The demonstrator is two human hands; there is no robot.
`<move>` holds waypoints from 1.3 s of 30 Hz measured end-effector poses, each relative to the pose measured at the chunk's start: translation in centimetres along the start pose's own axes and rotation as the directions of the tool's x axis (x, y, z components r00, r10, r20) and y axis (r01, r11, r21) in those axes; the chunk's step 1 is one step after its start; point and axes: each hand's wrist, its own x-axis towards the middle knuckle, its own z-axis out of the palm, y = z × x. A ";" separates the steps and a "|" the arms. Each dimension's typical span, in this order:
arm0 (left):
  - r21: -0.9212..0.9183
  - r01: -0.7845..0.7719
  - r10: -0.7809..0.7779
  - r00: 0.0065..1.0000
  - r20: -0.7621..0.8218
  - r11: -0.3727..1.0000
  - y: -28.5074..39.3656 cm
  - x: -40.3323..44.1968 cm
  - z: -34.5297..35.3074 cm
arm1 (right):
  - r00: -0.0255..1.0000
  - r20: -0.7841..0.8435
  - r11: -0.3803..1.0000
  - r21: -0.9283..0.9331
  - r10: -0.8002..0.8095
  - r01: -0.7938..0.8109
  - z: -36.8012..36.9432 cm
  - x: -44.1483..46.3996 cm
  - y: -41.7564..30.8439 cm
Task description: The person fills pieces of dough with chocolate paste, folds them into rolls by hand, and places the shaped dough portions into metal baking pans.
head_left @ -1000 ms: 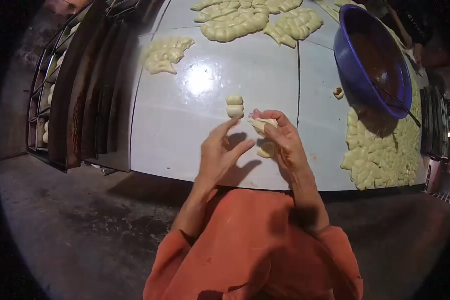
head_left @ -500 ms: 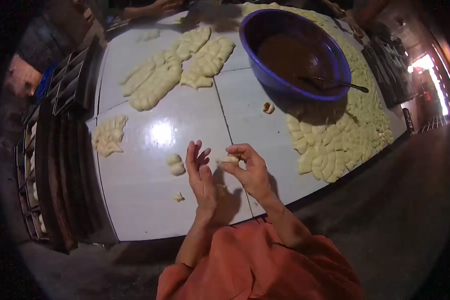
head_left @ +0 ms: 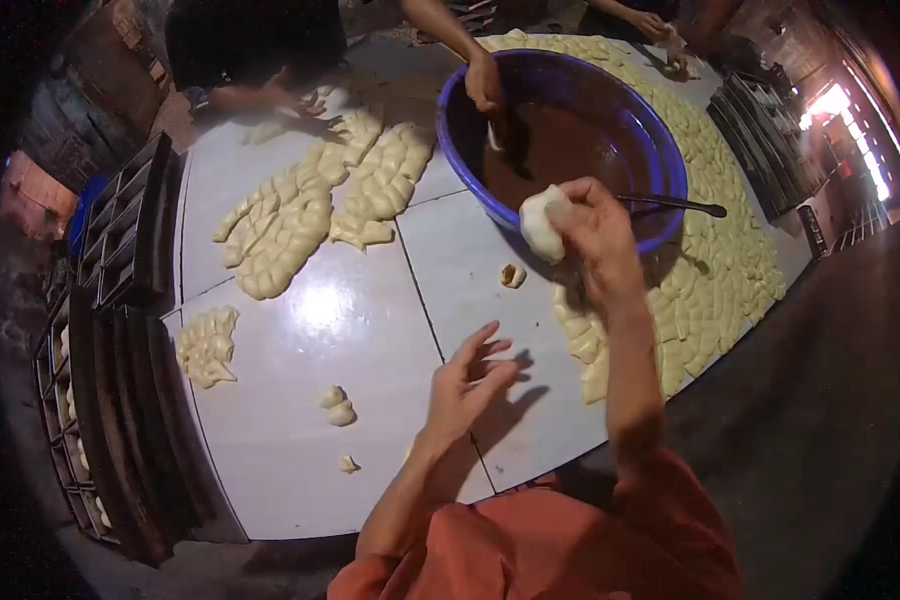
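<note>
My right hand (head_left: 598, 232) grips a pale piece of dough (head_left: 541, 226) between thumb and fingers, raised at the near rim of a purple basin (head_left: 665, 150). Brown filling or liquid (head_left: 560, 140) lies in the basin. My left hand (head_left: 470, 382) is empty over the white tiled table (head_left: 290, 470), its fingers apart. To its left are a small pair of dough lumps (head_left: 338, 406) and a tiny scrap of dough (head_left: 348, 464). A dough piece with a brown centre (head_left: 512, 275) sits on the tiles between my left hand and the basin.
Flattened dough pieces (head_left: 730, 270) spread along the right side; more dough (head_left: 290, 230) lies at far left, and a smaller patch (head_left: 208, 348) near the left edge. A spoon handle (head_left: 690, 206) crosses the basin rim. A co-worker's hand (head_left: 484, 82) reaches into the basin. Stacked wooden trays (head_left: 120, 400) stand left.
My right hand has moved up and right to the basin with the dough. My left hand has shifted right. A co-worker's hand now reaches into the basin, and the camera view has shifted.
</note>
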 end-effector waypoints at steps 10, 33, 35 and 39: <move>0.001 0.161 -0.158 0.970 -0.186 0.987 0.4 -2.0 -3.8 | 0.786 0.373 0.207 -0.928 0.494 0.310 -5.9 9.7 5.4; -0.540 -0.071 -0.197 0.885 -0.422 0.839 -0.2 -3.0 -4.9 | 0.928 0.287 0.961 -0.206 0.238 -0.182 8.2 -11.2 7.5; -0.484 -0.070 -0.172 0.883 -0.438 0.872 -0.3 -3.9 -5.7 | 0.937 0.350 0.850 -0.490 -0.011 0.193 9.9 -12.2 8.1; -0.304 -0.102 -0.056 0.881 -0.471 0.947 -1.2 -5.3 -7.1 | 0.921 0.327 0.732 -0.572 -0.211 0.371 12.3 -13.5 11.1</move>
